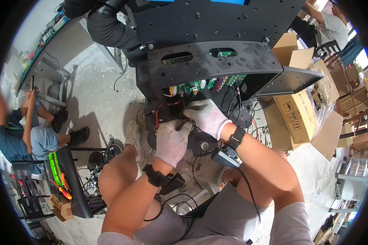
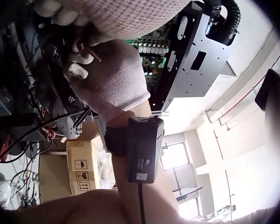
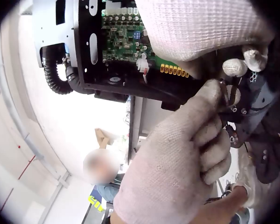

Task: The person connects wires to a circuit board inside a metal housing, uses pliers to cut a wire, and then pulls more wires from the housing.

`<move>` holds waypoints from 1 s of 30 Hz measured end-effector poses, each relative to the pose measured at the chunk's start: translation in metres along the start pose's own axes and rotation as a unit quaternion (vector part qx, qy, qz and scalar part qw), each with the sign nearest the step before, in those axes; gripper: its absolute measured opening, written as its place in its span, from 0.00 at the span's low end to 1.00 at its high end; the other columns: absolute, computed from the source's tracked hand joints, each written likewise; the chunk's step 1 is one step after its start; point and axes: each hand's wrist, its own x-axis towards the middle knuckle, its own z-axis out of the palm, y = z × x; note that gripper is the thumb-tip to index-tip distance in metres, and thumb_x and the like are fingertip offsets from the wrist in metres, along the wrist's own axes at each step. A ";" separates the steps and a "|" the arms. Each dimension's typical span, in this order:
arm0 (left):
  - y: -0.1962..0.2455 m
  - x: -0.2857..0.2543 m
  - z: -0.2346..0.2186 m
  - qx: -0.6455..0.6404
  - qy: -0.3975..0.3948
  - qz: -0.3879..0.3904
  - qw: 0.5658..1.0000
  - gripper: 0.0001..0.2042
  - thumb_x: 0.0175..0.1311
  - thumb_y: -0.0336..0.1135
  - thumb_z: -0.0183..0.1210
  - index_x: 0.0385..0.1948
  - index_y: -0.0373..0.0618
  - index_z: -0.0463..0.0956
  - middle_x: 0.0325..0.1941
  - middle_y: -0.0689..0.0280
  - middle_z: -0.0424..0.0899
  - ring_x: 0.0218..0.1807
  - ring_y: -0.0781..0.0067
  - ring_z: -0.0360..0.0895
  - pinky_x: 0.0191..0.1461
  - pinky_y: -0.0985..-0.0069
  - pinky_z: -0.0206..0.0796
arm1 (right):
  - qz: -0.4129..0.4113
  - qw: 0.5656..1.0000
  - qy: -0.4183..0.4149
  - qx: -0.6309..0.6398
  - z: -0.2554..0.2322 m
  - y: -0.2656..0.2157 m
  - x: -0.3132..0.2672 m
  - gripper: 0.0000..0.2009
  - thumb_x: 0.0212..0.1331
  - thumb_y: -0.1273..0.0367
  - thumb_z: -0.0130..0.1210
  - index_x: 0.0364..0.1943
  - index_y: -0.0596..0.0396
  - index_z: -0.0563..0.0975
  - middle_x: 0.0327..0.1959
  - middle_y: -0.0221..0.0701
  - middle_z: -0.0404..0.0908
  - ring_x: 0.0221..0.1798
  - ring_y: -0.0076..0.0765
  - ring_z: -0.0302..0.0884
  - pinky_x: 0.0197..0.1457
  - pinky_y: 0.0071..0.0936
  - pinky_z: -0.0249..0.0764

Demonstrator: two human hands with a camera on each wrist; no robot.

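Observation:
Both hands wear pale knit gloves and work close together, low in the open front of a black metal chassis. The left hand has its fingers curled, with thumb and forefinger pinching at a small dark metal piece. Beside it the right hand reaches in from the right; its fingertips pinch a thin brownish strip. Gloves hide most of what is held, and I cannot tell its exact kind. Green circuit boards with white connectors stand behind the hands. A red cable rises left of the left hand.
An open chassis door sticks out to the right, above a cardboard box. Black cables hang by the right hand. Tools lie on a black stand at left. One seated person is at far left, another person at upper right.

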 end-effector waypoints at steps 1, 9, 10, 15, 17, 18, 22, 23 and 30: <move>0.001 0.001 -0.002 0.000 0.000 0.000 1.000 0.15 0.64 0.40 0.64 0.33 0.31 0.85 0.29 0.49 0.87 0.31 0.54 0.86 0.41 0.67 0.74 | 0.000 1.000 0.000 0.000 0.000 -0.003 -0.001 0.11 0.59 0.69 0.66 0.38 0.66 0.85 0.31 0.36 0.85 0.34 0.22 0.79 0.37 0.25 0.75; 0.010 0.008 -0.011 -0.035 -0.039 -0.035 0.998 0.13 0.64 0.35 0.63 0.32 0.29 0.85 0.26 0.56 0.87 0.27 0.73 0.80 0.36 0.73 0.70 | 0.312 0.927 0.002 0.210 -0.008 -0.025 0.009 0.10 0.60 0.68 0.65 0.35 0.66 0.85 0.24 0.32 0.82 0.27 0.22 0.73 0.33 0.27 0.72; 0.007 0.009 -0.009 -0.035 -0.038 -0.035 0.998 0.13 0.64 0.35 0.63 0.32 0.29 0.85 0.26 0.56 0.87 0.27 0.73 0.80 0.36 0.73 0.70 | 0.312 0.927 0.002 0.210 -0.007 -0.023 0.008 0.10 0.60 0.68 0.65 0.35 0.66 0.85 0.24 0.32 0.82 0.27 0.22 0.73 0.33 0.27 0.72; 0.006 0.009 -0.007 -0.018 -0.045 -0.034 0.998 0.12 0.65 0.33 0.63 0.32 0.29 0.85 0.26 0.58 0.87 0.28 0.74 0.80 0.37 0.74 0.70 | 0.171 0.977 0.022 0.128 -0.004 -0.019 0.006 0.10 0.61 0.68 0.65 0.34 0.65 0.85 0.23 0.31 0.81 0.27 0.22 0.74 0.33 0.27 0.72; 0.003 0.010 -0.005 -0.013 -0.041 -0.028 0.999 0.12 0.65 0.33 0.63 0.32 0.29 0.85 0.26 0.58 0.87 0.28 0.73 0.80 0.37 0.74 0.71 | 0.287 0.939 0.015 0.189 -0.009 -0.029 0.010 0.10 0.61 0.69 0.64 0.35 0.65 0.85 0.24 0.33 0.83 0.28 0.23 0.76 0.35 0.27 0.73; 0.003 0.010 -0.005 -0.009 -0.036 -0.022 0.999 0.12 0.65 0.33 0.62 0.32 0.29 0.85 0.26 0.57 0.87 0.28 0.73 0.81 0.37 0.74 0.71 | 0.397 0.884 0.006 0.246 -0.013 -0.035 0.013 0.10 0.61 0.69 0.63 0.35 0.65 0.85 0.25 0.36 0.84 0.29 0.25 0.78 0.36 0.28 0.75; 0.009 0.010 -0.007 -0.042 -0.051 -0.057 0.996 0.12 0.64 0.34 0.62 0.32 0.29 0.84 0.26 0.56 0.87 0.28 0.73 0.81 0.37 0.74 0.71 | 0.380 0.899 -0.041 0.212 -0.010 -0.024 0.010 0.10 0.64 0.68 0.56 0.39 0.60 0.86 0.37 0.45 0.86 0.40 0.48 0.85 0.46 0.34 0.79; 0.005 0.011 -0.007 -0.023 -0.041 -0.027 0.999 0.13 0.64 0.35 0.63 0.32 0.29 0.84 0.26 0.55 0.87 0.28 0.72 0.81 0.37 0.74 0.71 | 0.298 0.939 -0.017 0.173 -0.004 -0.015 0.006 0.10 0.62 0.69 0.61 0.37 0.63 0.85 0.33 0.41 0.86 0.35 0.37 0.82 0.42 0.31 0.77; 0.007 0.010 -0.009 -0.011 -0.038 -0.002 0.999 0.14 0.63 0.36 0.63 0.32 0.29 0.84 0.28 0.54 0.87 0.29 0.72 0.81 0.38 0.73 0.71 | 0.281 0.947 -0.005 0.156 -0.012 -0.028 0.008 0.11 0.61 0.68 0.64 0.37 0.66 0.85 0.30 0.38 0.86 0.32 0.25 0.81 0.39 0.28 0.76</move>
